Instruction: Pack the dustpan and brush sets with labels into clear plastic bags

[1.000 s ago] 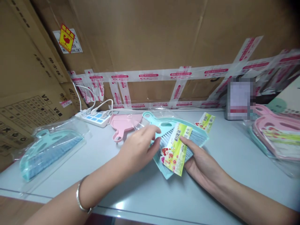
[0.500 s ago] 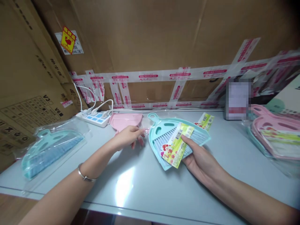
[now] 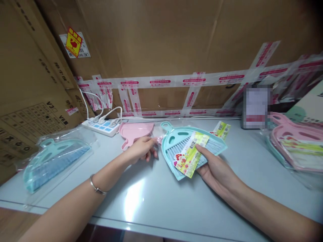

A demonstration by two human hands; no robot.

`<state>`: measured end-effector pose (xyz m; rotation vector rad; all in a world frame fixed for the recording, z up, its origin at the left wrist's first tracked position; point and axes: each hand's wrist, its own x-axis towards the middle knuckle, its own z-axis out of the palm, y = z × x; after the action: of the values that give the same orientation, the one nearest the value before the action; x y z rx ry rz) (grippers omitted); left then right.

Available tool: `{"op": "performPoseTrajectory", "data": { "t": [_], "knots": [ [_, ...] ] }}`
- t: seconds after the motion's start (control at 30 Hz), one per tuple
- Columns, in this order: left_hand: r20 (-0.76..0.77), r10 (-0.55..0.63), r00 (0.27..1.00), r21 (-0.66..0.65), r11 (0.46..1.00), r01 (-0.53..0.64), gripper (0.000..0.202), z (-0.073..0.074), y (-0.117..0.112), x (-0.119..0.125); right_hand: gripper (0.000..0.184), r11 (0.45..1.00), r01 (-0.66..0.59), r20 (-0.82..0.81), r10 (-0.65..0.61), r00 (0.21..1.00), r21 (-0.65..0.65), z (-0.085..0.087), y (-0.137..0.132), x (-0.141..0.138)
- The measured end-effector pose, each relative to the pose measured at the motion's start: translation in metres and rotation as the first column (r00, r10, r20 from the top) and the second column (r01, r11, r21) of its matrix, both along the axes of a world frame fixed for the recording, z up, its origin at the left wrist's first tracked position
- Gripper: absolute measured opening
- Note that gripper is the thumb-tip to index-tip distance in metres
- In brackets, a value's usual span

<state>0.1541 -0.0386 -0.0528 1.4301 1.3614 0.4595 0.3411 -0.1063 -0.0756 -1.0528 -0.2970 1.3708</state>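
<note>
My right hand (image 3: 217, 171) grips a teal mini dustpan (image 3: 176, 136) with a brush and a green-yellow label card (image 3: 190, 154) lying on it, thumb pressed on the card. My left hand (image 3: 141, 149) rests on the table just left of the dustpan, its fingers pinched on the edge of a clear plastic bag (image 3: 158, 134) beside a pink dustpan (image 3: 135, 131). A second label card (image 3: 221, 129) lies behind the teal set.
A bagged teal dustpan set (image 3: 51, 161) lies at the left. A white power strip (image 3: 102, 127) with cables sits at the back left. Bagged pink and teal sets (image 3: 295, 141) pile at the right. Taped cardboard boxes (image 3: 164, 50) wall the back and left.
My left hand left the teal dustpan's handle and moved left to the clear bag by the pink dustpan. My right hand kept its hold on the teal set, shifting it slightly.
</note>
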Motion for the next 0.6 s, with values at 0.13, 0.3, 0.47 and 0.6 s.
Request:
{"op": "performPoseTrajectory", "data": {
  "t": [0.13, 0.3, 0.47, 0.6],
  "knots": [
    [0.149, 0.034, 0.988, 0.006, 0.999, -0.035, 0.019, -0.008, 0.0, 0.005, 0.034, 1.0, -0.002, 0.001, 0.002, 1.0, 0.002, 0.001, -0.001, 0.0],
    [0.13, -0.183, 0.974, -0.086, 0.977, 0.195, 0.023, -0.003, -0.005, 0.0, 0.036, 1.0, 0.028, -0.027, -0.028, 0.999, 0.0, 0.001, 0.0, 0.001],
    [0.193, -0.162, 0.968, -0.15, 0.97, 0.192, 0.026, 0.006, -0.012, 0.002, 0.037, 0.999, 0.033, -0.037, -0.033, 0.999, 0.003, 0.001, 0.001, 0.001],
    [0.361, -0.027, 0.932, -0.182, 0.978, 0.099, 0.03, 0.002, -0.022, 0.015, 0.037, 0.999, 0.03, -0.039, -0.03, 0.999, 0.023, 0.0, 0.001, 0.0]
  ]
}}
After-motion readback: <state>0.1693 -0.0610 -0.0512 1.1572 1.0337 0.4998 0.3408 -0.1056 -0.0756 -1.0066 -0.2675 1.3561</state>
